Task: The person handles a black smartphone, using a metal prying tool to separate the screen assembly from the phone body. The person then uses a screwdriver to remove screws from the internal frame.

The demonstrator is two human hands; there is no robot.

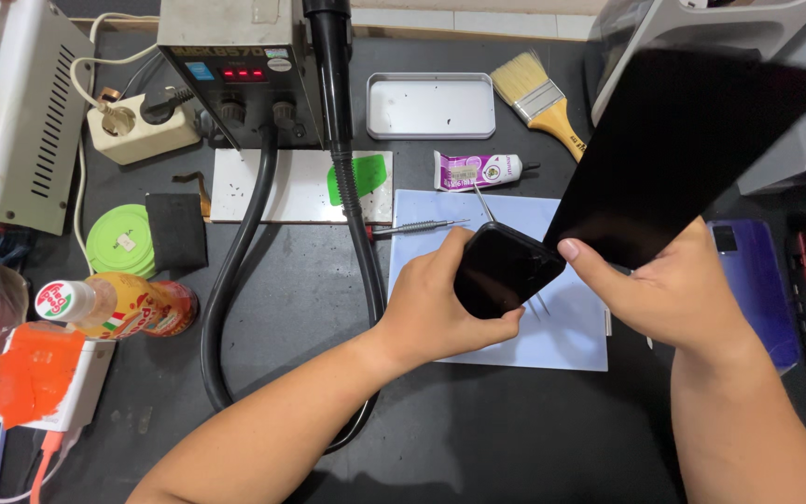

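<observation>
My left hand (431, 308) grips a small black phone body (501, 271) by its lower edge, held tilted above a pale blue mat (571, 341). A large, flat black screen panel (678, 149) rises up and to the right, pinched in my right hand (660, 289) with the thumb on its lower corner. The panel's lower corner meets the phone body's upper right edge. A thin metal screwdriver (417, 227) lies on the mat's left edge, just beyond my left hand. Tweezers (484, 201) poke out behind the phone.
A hot-air station (235, 65) with a thick black hose (235, 280) stands at the back. Near it lie a metal tin lid (431, 105), a paintbrush (543, 101), a glue tube (478, 171) and a white plate (300, 187). Phones (757, 280) lie right; a bottle (114, 306) left.
</observation>
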